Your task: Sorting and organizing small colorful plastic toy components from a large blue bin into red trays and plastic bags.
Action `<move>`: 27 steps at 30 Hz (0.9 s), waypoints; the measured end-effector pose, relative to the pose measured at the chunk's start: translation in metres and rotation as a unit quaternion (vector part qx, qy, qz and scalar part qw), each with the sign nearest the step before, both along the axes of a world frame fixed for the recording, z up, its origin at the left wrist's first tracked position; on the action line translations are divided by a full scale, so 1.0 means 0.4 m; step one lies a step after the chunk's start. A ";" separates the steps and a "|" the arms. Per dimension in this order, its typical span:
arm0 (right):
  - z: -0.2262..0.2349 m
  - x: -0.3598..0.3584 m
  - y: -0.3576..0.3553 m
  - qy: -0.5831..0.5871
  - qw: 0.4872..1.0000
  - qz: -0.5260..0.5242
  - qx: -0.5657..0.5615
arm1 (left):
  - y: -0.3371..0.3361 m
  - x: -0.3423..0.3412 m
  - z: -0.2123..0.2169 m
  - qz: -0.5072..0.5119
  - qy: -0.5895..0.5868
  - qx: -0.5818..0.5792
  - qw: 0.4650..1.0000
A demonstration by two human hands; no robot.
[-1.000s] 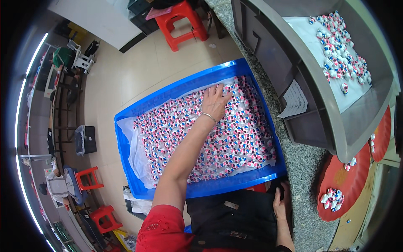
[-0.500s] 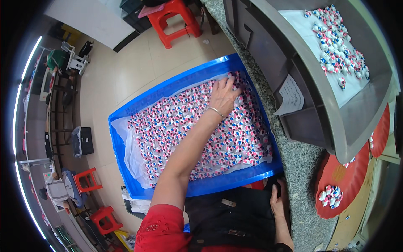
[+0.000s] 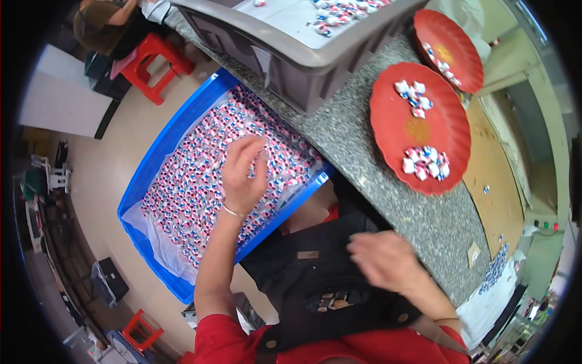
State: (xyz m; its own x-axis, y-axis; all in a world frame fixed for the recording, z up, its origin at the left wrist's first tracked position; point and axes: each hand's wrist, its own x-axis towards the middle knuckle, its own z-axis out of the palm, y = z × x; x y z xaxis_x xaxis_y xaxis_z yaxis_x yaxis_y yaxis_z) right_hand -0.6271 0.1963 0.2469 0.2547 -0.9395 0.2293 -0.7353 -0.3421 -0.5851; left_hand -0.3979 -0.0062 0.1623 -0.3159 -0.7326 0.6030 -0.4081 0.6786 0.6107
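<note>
Over the blue tray (image 3: 151, 159) hovers my left hand (image 3: 244, 176), its fingers bent and the thumb apart, with nothing visible between them. The tray, lined with a white sheet (image 3: 159, 233), is spread with small white, pink and blue painted pieces (image 3: 188, 170). My right hand (image 3: 385, 258) is in front of my black apron (image 3: 291, 285), near the counter's edge. Motion blurs its fingers, so any hold is unclear. To the right, a red scalloped plate (image 3: 450, 124) carries two small clusters of similar pieces (image 3: 426, 164).
On the granite counter (image 3: 339, 130) stand a grey bin (image 3: 288, 76) with more pieces inside and a second red plate (image 3: 465, 57). Tiny blue pieces (image 3: 496, 267) lie at the far right. Beyond the tray are a red stool (image 3: 154, 64) and a seated person (image 3: 103, 27).
My left hand has lifted off the pieces and drawn back toward me. My right hand has risen from beside the counter to before the apron. The view has swung right, showing more plates.
</note>
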 end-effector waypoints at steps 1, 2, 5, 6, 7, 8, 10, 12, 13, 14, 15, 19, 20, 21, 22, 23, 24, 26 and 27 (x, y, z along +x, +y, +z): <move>0.080 -0.029 -0.006 0.071 0.996 -0.054 -0.029 | 0.040 -0.032 0.049 -0.030 0.031 0.015 0.999; 0.112 -0.070 0.003 0.063 0.984 -0.157 -0.049 | 0.067 -0.070 0.090 -0.088 0.040 0.027 0.995; 0.187 -0.234 -0.069 0.084 0.961 -0.261 -0.027 | 0.111 -0.197 0.221 -0.258 0.035 0.019 0.965; 0.191 -0.291 -0.092 0.105 0.956 -0.273 0.024 | 0.110 -0.246 0.244 -0.299 0.024 0.028 0.954; 0.179 -0.337 -0.109 0.127 0.947 -0.287 0.074 | 0.097 -0.294 0.252 -0.334 -0.019 0.062 0.940; 0.171 -0.357 -0.131 0.133 0.948 -0.283 0.061 | 0.073 -0.338 0.255 -0.328 -0.015 0.049 0.943; 0.160 -0.394 -0.167 0.278 0.900 -0.235 0.241 | 0.015 -0.439 0.240 -0.316 -0.161 0.053 0.934; 0.144 -0.368 -0.196 0.311 0.892 -0.184 0.273 | -0.042 -0.532 0.216 -0.273 -0.240 0.027 0.931; 0.134 -0.354 -0.210 0.297 0.899 -0.164 0.279 | -0.065 -0.567 0.200 -0.235 -0.324 0.013 0.916; 0.127 -0.339 -0.221 0.282 0.905 -0.142 0.286 | -0.079 -0.589 0.193 -0.226 -0.324 0.011 0.919; 0.124 -0.329 -0.233 0.274 0.904 -0.109 0.310 | -0.092 -0.608 0.181 -0.218 -0.333 -0.007 0.917; 0.024 -0.365 -0.234 0.273 0.948 -0.028 0.164 | -0.132 -0.662 0.145 -0.231 -0.372 -0.088 0.895; 0.021 -0.376 -0.237 0.274 0.951 -0.010 0.143 | -0.136 -0.664 0.147 -0.248 -0.398 -0.104 0.877; 0.017 -0.383 -0.240 0.275 0.954 0.009 0.123 | -0.142 -0.666 0.135 -0.248 -0.396 -0.143 0.873; 0.017 -0.387 -0.242 0.271 0.954 0.016 0.124 | -0.142 -0.671 0.138 -0.244 -0.400 -0.137 0.873; 0.018 -0.389 -0.243 0.258 0.961 0.027 0.094 | -0.139 -0.676 0.141 -0.252 -0.406 -0.140 0.867; 0.016 -0.389 -0.244 0.244 0.967 0.038 0.064 | -0.137 -0.679 0.140 -0.261 -0.411 -0.143 0.862; 0.016 -0.388 -0.257 0.240 0.967 0.075 0.046 | -0.143 -0.686 0.126 -0.254 -0.398 -0.163 0.867; 0.012 -0.386 -0.264 0.239 0.965 0.105 0.026 | -0.140 -0.694 0.118 -0.248 -0.397 -0.155 0.870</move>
